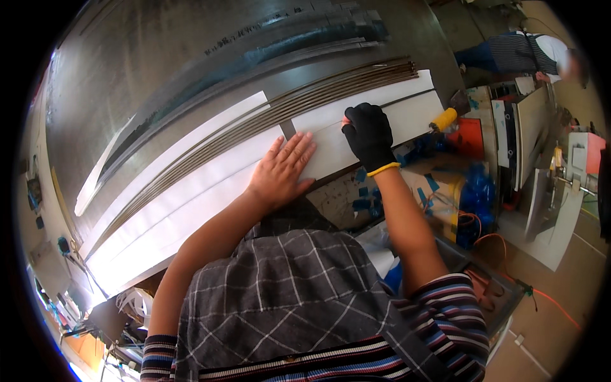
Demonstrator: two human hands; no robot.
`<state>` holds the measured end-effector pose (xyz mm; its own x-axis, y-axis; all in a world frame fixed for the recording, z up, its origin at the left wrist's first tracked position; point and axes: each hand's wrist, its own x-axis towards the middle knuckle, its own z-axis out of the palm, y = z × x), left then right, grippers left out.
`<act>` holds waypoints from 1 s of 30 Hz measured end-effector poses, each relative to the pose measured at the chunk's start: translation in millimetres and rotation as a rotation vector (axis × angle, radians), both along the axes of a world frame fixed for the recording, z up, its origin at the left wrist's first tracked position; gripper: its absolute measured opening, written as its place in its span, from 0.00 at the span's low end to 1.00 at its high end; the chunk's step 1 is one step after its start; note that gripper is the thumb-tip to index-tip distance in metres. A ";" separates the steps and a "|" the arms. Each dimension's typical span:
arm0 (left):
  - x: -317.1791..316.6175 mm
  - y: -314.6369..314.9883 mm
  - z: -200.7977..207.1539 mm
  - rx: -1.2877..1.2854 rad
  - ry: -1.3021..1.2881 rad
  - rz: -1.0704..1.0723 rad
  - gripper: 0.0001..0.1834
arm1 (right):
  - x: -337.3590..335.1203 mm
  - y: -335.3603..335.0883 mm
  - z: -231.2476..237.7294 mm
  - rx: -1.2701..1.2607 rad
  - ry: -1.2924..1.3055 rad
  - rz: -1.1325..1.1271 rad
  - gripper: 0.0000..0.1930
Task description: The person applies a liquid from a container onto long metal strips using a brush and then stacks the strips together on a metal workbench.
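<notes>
Grey desk [146,54]: flat left hand [282,169] best presses white strips [331,151] evenly; gloved right hand [369,134] is fisted, contents unclear.

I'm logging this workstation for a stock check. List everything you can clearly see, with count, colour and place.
Table: one, grey, under the sheets.
Sheets: at least two, white, along the near edge.
Thin rods: several, brownish, lying across the sheets.
Flat strips: several, grey, far part of the table.
Cylinder: one, yellow, near the table's right end.
Panel: one, red-orange, below the cylinder.
Crumpled plastic: count unclear, blue, right side.
Cable: at least one, orange, right floor.
Co-worker: one, dark striped apron, upper right.
Left hand: one, bare, flat on a sheet.
Right hand: one, black-gloved, curled over a sheet.
</notes>
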<state>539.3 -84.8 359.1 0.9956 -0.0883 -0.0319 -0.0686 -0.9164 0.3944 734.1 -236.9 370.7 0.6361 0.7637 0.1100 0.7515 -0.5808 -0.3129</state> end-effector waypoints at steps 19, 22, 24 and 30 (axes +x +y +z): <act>-126.8 52.8 47.0 -0.511 -0.042 0.277 0.11 | 40.6 -63.7 -38.8 -0.187 -0.390 -0.295 0.35; -305.2 92.1 30.1 -0.280 0.193 0.844 0.11 | 150.0 -130.1 -79.5 -0.286 -0.570 -0.788 0.36; -472.7 133.4 -12.3 -0.045 0.638 1.069 0.11 | 225.8 -215.4 -119.3 -0.264 -0.642 -1.010 0.34; -564.1 149.3 27.6 0.104 1.271 1.040 0.15 | 229.8 -274.6 -139.2 0.426 0.561 -1.164 0.33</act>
